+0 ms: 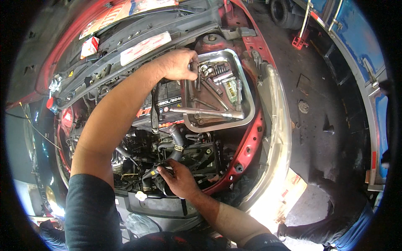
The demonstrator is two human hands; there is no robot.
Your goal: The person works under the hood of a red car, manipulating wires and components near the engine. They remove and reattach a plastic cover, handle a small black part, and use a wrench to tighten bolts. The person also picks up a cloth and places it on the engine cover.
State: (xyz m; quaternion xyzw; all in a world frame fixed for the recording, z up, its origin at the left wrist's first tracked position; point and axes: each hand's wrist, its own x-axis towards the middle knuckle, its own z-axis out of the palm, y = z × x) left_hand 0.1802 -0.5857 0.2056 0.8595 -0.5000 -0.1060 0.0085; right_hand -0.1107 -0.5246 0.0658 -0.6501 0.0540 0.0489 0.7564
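Left hand [179,65] at one tray [248,94], right hand [179,180] lower

The right side of the metal tray [250,98] can be reached freely over the red body panel [247,149], while the left hand [178,65] and its forearm [113,104] block its upper-left side. A long ratchet [205,111] bars the tray's lower part, jutting past its left rim; below the tray, a ribbed hose [176,150] and the right hand [182,182] narrow the way.
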